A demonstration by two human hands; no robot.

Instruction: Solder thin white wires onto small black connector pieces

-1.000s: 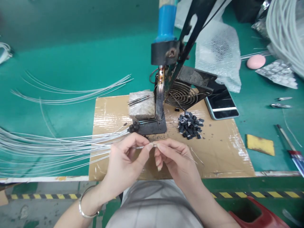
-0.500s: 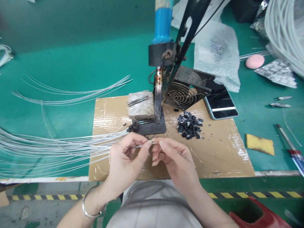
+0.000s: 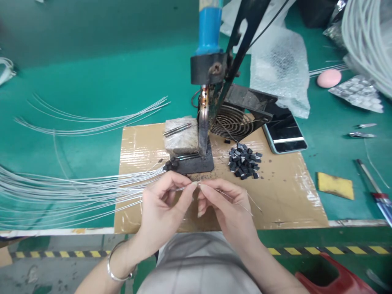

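Note:
My left hand [image 3: 168, 204] pinches a thin white wire between thumb and forefinger, low over the cardboard sheet [image 3: 284, 196]. Close by on its right, my right hand [image 3: 226, 204] pinches the wire's thin end, with fingertips almost touching the left ones. Two fine strands [image 3: 239, 201] stick out past the right hand toward the lower right. A bundle of long white wires [image 3: 92, 190] lies to the left, its ends by the black base [image 3: 196, 163] of the soldering stand. A pile of small black parts [image 3: 244, 161] sits beyond my right hand.
A soldering iron with a blue handle [image 3: 210, 30] stands upright in front of my hands, beside a small fan [image 3: 235, 120]. Rightward are a phone [image 3: 286, 130], a yellow sponge [image 3: 335, 185], a pen [image 3: 372, 183] and a pink oval object [image 3: 328, 78]. More loose wires [image 3: 101, 125] lie at left.
Both pinching fingertips have shifted very slightly; the right thumb now lies nearer the left thumb. The strands past my right hand are spread a little differently.

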